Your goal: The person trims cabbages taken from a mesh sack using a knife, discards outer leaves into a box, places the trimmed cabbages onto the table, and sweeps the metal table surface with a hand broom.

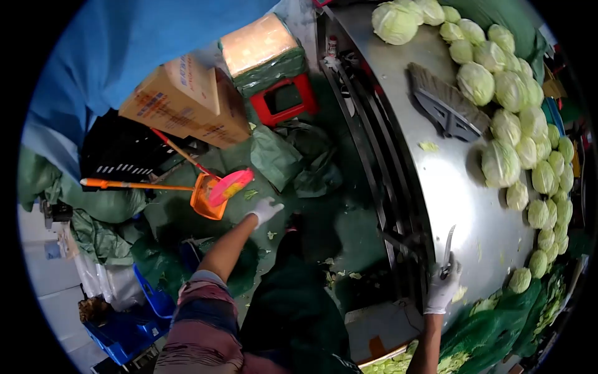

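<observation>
My right hand, in a white glove, is closed around the dark handle of a knife. Its slim, slightly curved blade points up and away over the near edge of the metal table. Away from the table, my left hand, also white-gloved, hangs over the green floor with its fingers stretched out and nothing in them. Many cabbages are heaped along the far side of the table. A grey brush head with bristles lies on the metal, nearer its far end.
An orange dustpan and a pink broom head lie on the floor at left. Behind them stand a cardboard box and a red stool. Leaf scraps litter the floor. Green netting holds leaves at lower right.
</observation>
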A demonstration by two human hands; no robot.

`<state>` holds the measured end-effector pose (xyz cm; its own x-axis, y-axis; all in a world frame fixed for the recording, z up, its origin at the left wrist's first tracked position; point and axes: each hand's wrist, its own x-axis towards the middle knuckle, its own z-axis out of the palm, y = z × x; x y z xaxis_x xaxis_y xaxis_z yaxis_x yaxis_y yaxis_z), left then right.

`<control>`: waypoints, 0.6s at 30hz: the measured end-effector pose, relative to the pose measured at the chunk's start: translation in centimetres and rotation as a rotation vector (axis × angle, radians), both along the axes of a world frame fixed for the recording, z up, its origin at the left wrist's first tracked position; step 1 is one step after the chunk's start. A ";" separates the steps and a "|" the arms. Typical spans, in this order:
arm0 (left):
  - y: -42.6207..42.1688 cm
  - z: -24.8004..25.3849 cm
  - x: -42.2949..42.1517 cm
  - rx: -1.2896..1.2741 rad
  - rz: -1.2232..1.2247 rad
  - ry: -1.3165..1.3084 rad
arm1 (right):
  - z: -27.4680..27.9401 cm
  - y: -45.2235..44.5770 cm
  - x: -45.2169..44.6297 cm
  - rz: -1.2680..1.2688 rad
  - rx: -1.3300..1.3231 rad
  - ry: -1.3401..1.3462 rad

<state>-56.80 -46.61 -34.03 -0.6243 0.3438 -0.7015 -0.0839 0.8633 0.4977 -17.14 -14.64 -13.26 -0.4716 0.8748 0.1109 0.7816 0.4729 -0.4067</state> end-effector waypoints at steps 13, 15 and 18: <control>18.6 -30.3 -12.7 -0.073 -0.503 0.334 | -6.9 6.3 -13.5 0.015 0.573 -0.322; 21.1 -35.2 -15.7 -0.076 -0.417 0.205 | -7.2 6.1 -13.8 -0.255 0.413 -0.082; 22.4 -40.8 -17.2 -0.202 -0.396 0.123 | -7.1 5.7 -15.3 -0.258 0.590 -0.197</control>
